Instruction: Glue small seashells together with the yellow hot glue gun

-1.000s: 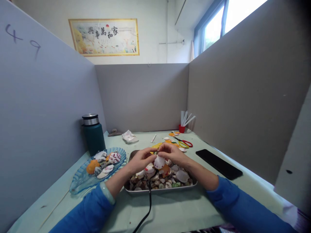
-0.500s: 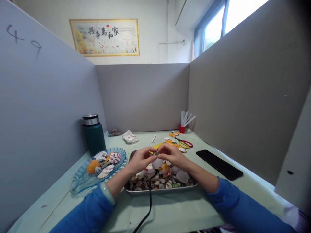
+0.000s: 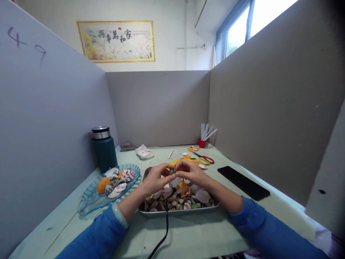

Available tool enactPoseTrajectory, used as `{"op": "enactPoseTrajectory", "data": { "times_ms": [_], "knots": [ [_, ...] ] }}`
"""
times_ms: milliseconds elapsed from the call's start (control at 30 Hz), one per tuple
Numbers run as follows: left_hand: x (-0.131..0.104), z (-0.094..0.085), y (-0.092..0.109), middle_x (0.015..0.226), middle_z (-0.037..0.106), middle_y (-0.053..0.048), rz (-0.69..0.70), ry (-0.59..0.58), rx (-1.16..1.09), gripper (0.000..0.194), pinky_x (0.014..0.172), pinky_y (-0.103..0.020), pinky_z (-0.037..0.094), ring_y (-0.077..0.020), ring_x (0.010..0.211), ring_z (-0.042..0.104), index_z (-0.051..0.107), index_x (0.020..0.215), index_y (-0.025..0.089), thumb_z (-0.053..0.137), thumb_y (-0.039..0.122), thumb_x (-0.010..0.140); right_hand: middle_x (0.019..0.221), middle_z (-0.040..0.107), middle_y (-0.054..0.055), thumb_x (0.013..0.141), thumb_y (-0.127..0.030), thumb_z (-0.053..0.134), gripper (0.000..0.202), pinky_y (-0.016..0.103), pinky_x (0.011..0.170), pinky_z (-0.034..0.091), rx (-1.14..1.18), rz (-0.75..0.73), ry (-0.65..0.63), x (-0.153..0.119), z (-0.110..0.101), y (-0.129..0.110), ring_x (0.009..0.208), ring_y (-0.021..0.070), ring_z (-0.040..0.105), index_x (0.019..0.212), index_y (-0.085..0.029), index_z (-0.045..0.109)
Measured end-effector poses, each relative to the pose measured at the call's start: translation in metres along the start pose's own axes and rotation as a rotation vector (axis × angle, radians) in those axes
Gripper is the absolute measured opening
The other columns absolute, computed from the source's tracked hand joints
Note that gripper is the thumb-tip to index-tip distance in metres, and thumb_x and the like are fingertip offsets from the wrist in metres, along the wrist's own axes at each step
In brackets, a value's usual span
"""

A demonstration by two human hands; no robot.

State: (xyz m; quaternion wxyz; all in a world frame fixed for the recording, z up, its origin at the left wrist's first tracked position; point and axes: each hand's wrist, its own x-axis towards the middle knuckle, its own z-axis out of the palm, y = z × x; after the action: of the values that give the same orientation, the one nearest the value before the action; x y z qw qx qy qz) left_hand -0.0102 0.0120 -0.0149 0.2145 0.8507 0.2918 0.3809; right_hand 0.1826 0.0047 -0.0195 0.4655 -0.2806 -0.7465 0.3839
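My left hand (image 3: pixel 161 176) and my right hand (image 3: pixel 192 171) meet above a metal tray (image 3: pixel 178 212) full of shells. Between their fingertips sits a small greenish shell (image 3: pixel 171 172), pinched from both sides and partly covered by the fingers. Below them in the tray lie an orange shell piece (image 3: pixel 184 189), a pale round shell (image 3: pixel 202 196) and several small speckled shells. A black cord (image 3: pixel 166 223) runs from the table's near edge up over the tray's rim toward my hands; its far end is hidden.
To the left stand a blue scalloped dish (image 3: pixel 88 201) of shells and a green bottle (image 3: pixel 104 154). On the right are a black phone (image 3: pixel 244 182), scissors (image 3: pixel 207 159) and a red cup (image 3: pixel 202 143) of white sticks. Crumpled white paper (image 3: pixel 144 152) lies behind. Grey partitions (image 3: pixel 161 108) enclose the table.
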Motion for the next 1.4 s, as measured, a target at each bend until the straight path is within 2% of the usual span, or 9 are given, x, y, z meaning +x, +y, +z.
{"op": "enactPoseTrajectory", "data": {
  "times_ms": [200,600,1000,1167,1300,1400],
  "knots": [
    [-0.0009,0.0001,0.0049,0.086,0.066,-0.005,-0.013,0.03,0.0,0.033,0.062,-0.023,0.043,-0.0127,0.067,0.057,0.062,0.101,0.016,0.058,0.039,0.077,0.065,0.047,-0.003,0.07,-0.043,0.07,0.033,0.02,0.051,0.031,-0.031,-0.012,0.002,-0.0006,0.0017,-0.002,0.056,0.0081,0.04,0.083,-0.016,0.056],
    [0.0003,-0.0009,0.0026,0.084,0.066,-0.007,-0.089,0.038,-0.213,0.033,0.069,-0.026,0.045,-0.0171,0.078,0.059,0.064,0.099,0.014,0.06,0.036,0.076,0.07,0.048,-0.003,0.072,-0.037,0.069,0.03,0.02,0.052,0.033,-0.049,-0.038,0.002,-0.0003,0.001,0.0005,0.058,0.0077,0.04,0.087,-0.015,0.056],
    [0.0034,-0.001,0.005,0.092,0.066,-0.008,-0.149,0.019,-0.346,0.036,0.074,-0.028,0.046,-0.0178,0.082,0.06,0.063,0.097,0.012,0.065,0.038,0.072,0.075,0.052,-0.001,0.075,-0.038,0.066,0.028,0.021,0.053,0.036,-0.107,-0.052,0.018,-0.0011,-0.0001,0.0006,0.061,0.0087,0.044,0.089,-0.016,0.055],
    [0.0044,-0.0014,0.0028,0.091,0.066,-0.007,-0.224,0.061,-0.467,0.04,0.071,-0.027,0.046,-0.0164,0.08,0.059,0.061,0.099,0.013,0.069,0.037,0.068,0.08,0.054,-0.001,0.073,-0.037,0.068,0.036,0.02,0.055,0.039,-0.074,-0.015,-0.013,-0.0014,0.0001,0.0047,0.063,0.0088,0.049,0.099,-0.017,0.053],
    [0.0036,-0.0037,0.0061,0.094,0.065,-0.007,-0.253,0.056,-0.511,0.04,0.07,-0.026,0.046,-0.0147,0.079,0.058,0.061,0.103,0.013,0.064,0.039,0.073,0.073,0.056,-0.002,0.074,-0.036,0.067,0.04,0.02,0.05,0.041,-0.006,0.091,-0.036,-0.001,-0.0005,0.0047,0.056,0.0086,0.052,0.104,-0.018,0.048],
    [0.0031,-0.0047,0.01,0.088,0.065,-0.006,-0.279,0.085,-0.551,0.039,0.069,-0.026,0.046,-0.0128,0.072,0.057,0.062,0.103,0.013,0.061,0.041,0.075,0.07,0.055,-0.003,0.073,-0.036,0.066,0.04,0.019,0.046,0.04,0.048,0.129,-0.01,-0.0005,-0.0014,-0.0004,0.05,0.0078,0.051,0.103,-0.018,0.047]
  ]
}}
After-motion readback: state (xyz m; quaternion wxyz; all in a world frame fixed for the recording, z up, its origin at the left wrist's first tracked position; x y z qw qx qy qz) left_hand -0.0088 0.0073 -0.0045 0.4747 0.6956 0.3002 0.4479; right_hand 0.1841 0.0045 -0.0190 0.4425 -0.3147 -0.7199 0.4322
